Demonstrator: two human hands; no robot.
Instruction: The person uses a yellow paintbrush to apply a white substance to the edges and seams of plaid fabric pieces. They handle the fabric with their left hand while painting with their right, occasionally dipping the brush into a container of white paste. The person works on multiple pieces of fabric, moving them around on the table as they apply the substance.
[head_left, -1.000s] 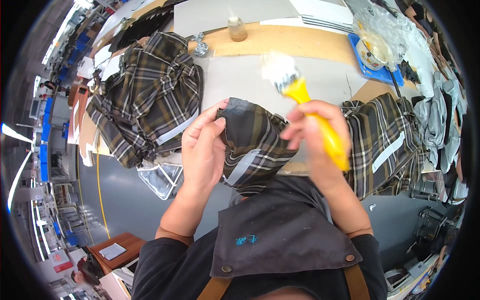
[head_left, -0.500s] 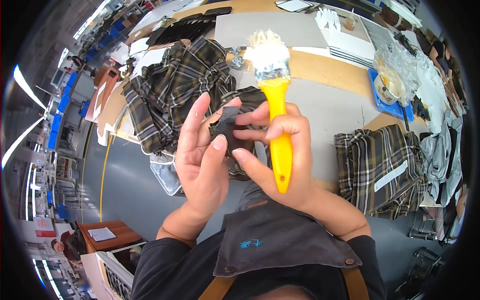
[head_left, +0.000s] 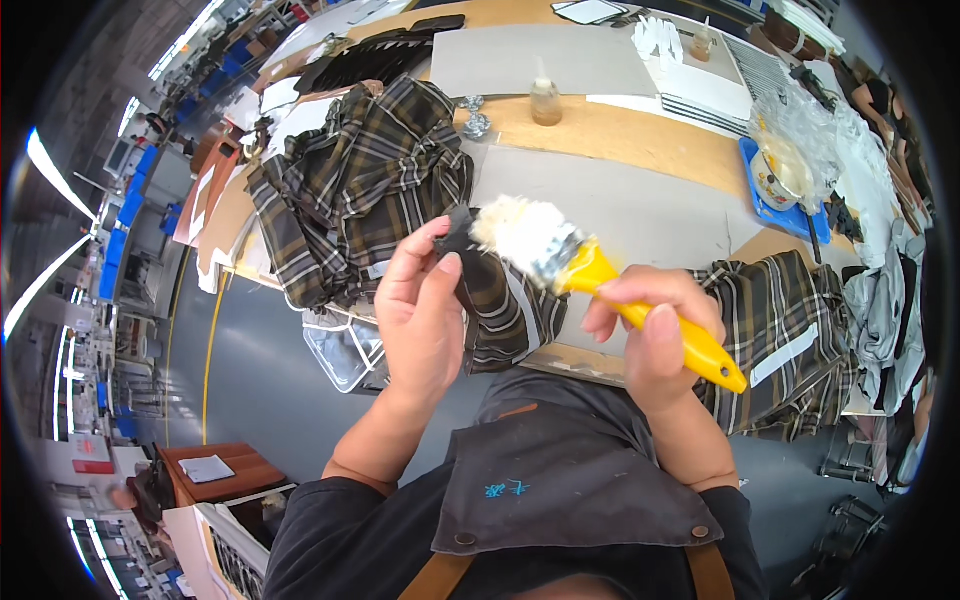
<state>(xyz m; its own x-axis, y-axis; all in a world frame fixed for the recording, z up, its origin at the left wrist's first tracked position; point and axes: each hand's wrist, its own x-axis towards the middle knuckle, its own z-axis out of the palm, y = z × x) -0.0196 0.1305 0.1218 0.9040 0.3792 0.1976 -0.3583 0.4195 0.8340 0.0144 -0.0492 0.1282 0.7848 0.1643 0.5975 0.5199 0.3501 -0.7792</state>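
My left hand (head_left: 420, 325) pinches a small dark piece of material (head_left: 457, 233) between thumb and fingers. In my right hand (head_left: 662, 325) is a paintbrush (head_left: 588, 268) with a yellow handle, gripped by thumb and fingers. Its bristles, thick with white paste, point left and touch or overlap the dark piece; which of the two I cannot tell. Behind the left hand a plaid garment (head_left: 500, 315) with a pale strip lies at the table's near edge, partly hidden.
A heap of plaid garments (head_left: 370, 185) lies at left, a folded plaid stack (head_left: 770, 330) at right. Farther back stand a small glass bottle (head_left: 545, 103) and white gloves (head_left: 657, 40). At far right a blue tray (head_left: 760, 200) holds a bowl (head_left: 782, 178) of pale paste.
The right hand has moved right, away from the left hand. The brush has tipped from upright to slanting, its bristles now down at the dark piece. The bottle behind has come into view.
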